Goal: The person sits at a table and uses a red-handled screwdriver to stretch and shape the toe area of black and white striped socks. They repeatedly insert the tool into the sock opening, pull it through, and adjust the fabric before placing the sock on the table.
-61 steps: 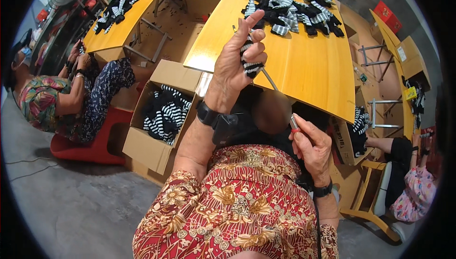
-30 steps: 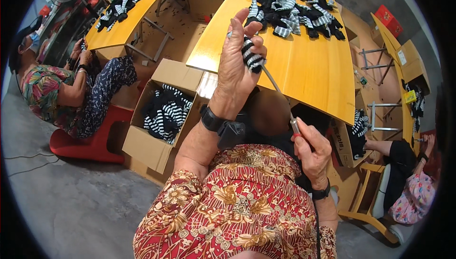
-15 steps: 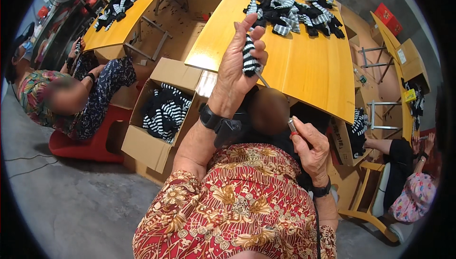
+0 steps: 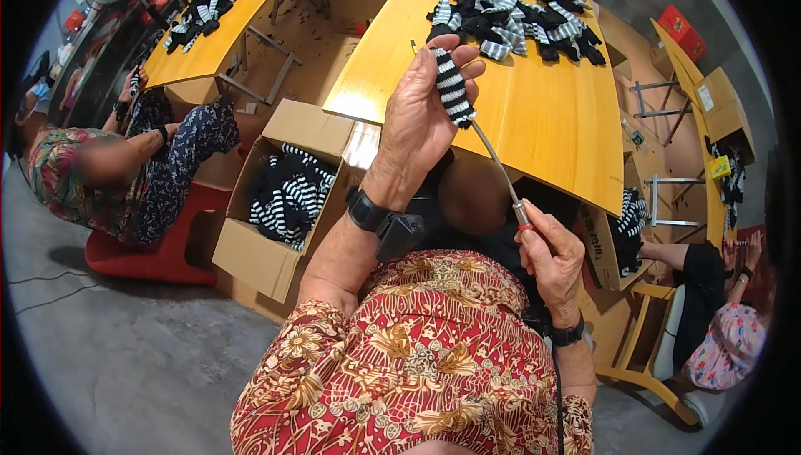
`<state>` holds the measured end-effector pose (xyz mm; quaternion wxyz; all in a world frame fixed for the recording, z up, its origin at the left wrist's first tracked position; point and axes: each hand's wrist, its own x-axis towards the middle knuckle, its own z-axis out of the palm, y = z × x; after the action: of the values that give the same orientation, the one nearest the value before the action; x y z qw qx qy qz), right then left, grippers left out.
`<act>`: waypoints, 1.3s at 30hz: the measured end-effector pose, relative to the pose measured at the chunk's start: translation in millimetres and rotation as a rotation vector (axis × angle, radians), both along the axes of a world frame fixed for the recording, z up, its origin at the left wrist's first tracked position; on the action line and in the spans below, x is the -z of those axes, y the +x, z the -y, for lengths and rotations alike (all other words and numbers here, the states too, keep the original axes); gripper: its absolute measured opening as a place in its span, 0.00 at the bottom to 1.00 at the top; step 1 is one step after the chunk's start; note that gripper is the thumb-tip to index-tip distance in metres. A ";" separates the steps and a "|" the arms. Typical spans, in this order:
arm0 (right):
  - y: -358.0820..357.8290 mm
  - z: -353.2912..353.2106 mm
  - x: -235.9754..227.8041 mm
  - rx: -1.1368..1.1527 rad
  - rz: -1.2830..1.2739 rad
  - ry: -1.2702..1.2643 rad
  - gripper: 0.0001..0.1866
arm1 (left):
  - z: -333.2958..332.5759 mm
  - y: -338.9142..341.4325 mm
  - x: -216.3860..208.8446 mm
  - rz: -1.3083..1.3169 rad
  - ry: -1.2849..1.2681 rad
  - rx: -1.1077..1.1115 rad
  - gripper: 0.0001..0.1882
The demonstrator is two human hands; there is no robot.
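Observation:
My left hand [image 4: 425, 113] is raised over the near edge of the table, its fingers curled around a small black-and-white striped knitted tube [image 4: 453, 92]. In my right hand [image 4: 551, 255], lower and to the right, is a thin metal rod tool [image 4: 499, 165] with a silver and red handle. Its shaft slants up to the left and meets the tube's lower end. A small dark tip shows just beyond my left hand's thumb, in line with the shaft. The part between is hidden by the tube and the hand.
A yellow table [image 4: 534, 130] carries a pile of striped and black knitwear [image 4: 509, 17]. An open cardboard box [image 4: 288, 196] of striped pieces stands left; another box [image 4: 613, 242] is under the table's right side. One person sits on a red chair [image 4: 158, 242]; another sits at right.
The knitted tube has tilted and shows more of its length. The right hand has shifted slightly down and right, and more of the shaft shows. The left hand has lowered slightly.

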<state>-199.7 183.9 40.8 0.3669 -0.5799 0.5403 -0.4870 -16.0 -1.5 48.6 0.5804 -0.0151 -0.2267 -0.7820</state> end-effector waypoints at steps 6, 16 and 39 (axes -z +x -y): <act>0.1 1.9 -2.6 -0.019 -0.142 -0.115 0.18 | 10.2 0.4 6.3 -0.313 0.246 0.155 0.13; -0.3 3.9 2.7 -0.033 -0.150 -0.114 0.18 | 2.3 -7.0 6.4 -0.279 0.230 0.155 0.11; -1.7 6.0 1.2 -0.032 0.227 0.073 0.18 | -4.0 -16.1 1.8 0.197 -0.173 -0.315 0.15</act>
<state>-201.4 177.9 39.6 0.4544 -0.5157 0.5034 -0.5237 -32.1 2.5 46.8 0.6672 0.0472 -0.3482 -0.6568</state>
